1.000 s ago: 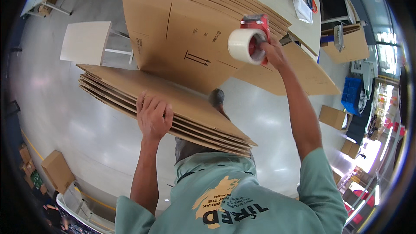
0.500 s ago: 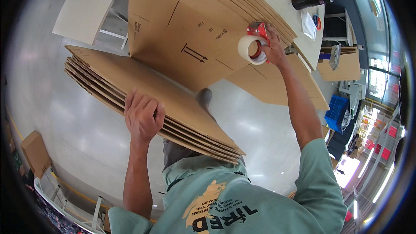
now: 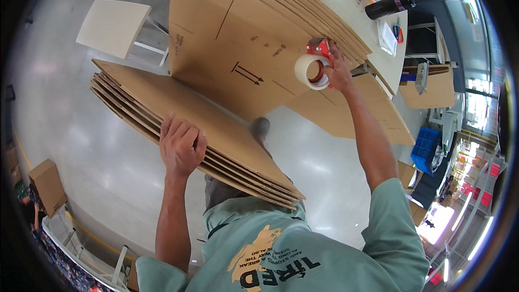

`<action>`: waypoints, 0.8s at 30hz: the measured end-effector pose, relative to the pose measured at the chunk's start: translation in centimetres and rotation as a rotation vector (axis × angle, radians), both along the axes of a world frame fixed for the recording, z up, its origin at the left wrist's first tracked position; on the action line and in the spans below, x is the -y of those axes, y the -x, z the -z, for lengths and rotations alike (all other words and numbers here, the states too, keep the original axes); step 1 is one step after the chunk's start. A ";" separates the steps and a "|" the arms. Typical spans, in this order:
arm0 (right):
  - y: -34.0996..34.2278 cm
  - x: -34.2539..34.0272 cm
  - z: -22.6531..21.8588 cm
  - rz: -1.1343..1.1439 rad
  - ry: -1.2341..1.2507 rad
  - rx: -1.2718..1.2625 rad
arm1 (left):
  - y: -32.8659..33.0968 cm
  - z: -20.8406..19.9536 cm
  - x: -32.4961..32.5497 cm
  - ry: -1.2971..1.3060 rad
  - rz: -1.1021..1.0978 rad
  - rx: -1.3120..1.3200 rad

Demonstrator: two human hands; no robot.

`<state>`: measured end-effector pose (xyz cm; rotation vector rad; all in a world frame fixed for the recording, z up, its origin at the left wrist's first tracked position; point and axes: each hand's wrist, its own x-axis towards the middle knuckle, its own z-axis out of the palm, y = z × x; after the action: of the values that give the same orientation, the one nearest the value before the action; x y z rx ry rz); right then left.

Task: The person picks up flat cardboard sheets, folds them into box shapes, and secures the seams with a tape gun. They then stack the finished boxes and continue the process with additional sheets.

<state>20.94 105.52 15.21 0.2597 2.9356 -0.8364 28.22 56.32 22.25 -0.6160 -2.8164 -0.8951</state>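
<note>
My left hand (image 3: pixel 183 146) grips the upper edge of a stack of flattened cardboard boxes (image 3: pixel 178 97), which leans against my legs. Its fingers curl over the outermost sheets. In my right hand (image 3: pixel 339 69) is a red tape dispenser (image 3: pixel 319 47) carrying a wide roll of clear tape (image 3: pixel 306 71). The dispenser is beside a second stack of flattened cardboard boxes (image 3: pixel 216 38), which stands tilted against the table and bears printed arrows. The fingertips of my right hand are partly hidden behind the dispenser, close to that stack's edges.
A pale table (image 3: pixel 346 5) at the upper right carries a black bottle (image 3: pixel 389 5), scissors (image 3: pixel 398 33) and papers. Another cardboard sheet (image 3: pixel 357 108) leans below it. A white stool (image 3: pixel 113 27) is at the upper left, a blue crate (image 3: pixel 425 148) at the right, a carton (image 3: pixel 48 186) at the lower left.
The view has shifted slightly, so the table, stool and cardboard appear a little lower and to the right. Both hands keep their holds; the tape dispenser has moved slightly nearer me along the cardboard.
</note>
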 end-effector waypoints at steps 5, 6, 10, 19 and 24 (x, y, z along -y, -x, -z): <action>-1.2 0.2 -2.3 -0.042 0.165 0.024 | 0.1 0.1 0.0 0.028 0.013 0.028; -1.7 0.5 -2.8 -0.001 0.199 0.023 | 0.2 0.0 0.0 0.011 0.025 0.010; -4.6 2.3 -4.1 0.076 0.330 -0.001 | 1.0 -0.9 -0.1 -0.003 0.017 0.049; -14.0 7.8 -5.5 0.228 0.705 0.075 | 3.6 -1.3 0.1 -0.019 -0.076 0.212; -18.1 12.7 -8.7 0.282 0.688 0.212 | 2.8 -1.2 -0.1 0.032 -0.135 0.159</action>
<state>39.07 92.78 23.95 0.6556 2.2704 -1.6610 25.38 56.46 23.45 -0.3677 -2.9749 -0.9134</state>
